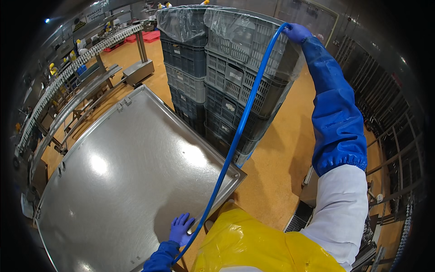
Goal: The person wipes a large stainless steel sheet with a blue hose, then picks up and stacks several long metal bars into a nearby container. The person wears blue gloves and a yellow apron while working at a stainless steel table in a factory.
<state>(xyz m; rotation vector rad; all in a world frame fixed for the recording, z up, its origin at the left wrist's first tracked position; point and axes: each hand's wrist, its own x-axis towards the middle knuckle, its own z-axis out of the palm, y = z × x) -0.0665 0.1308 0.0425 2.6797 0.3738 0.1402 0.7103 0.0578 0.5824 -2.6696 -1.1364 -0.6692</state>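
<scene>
My right hand (297, 33), in a purple glove, reaches far out at the upper right and is closed round the end of a blue hose (243, 121). From there the hose bends over and runs down across the view to beside my left forearm. The hand is at the top corner of stacked grey plastic crates (235, 93), whose top ones carry clear plastic liners (238, 25). My left hand (181, 230), gloved in purple too, has its fingers spread over the near right edge of a shiny steel table (131, 154). Nothing shows in its grip.
Left of the table stands a conveyor frame (86, 59) with a white link chain along its top. Red pallets (145, 36) lie on the orange floor (272, 158) beyond. Metal racks (385, 109) line the right side. Several people are at the far left.
</scene>
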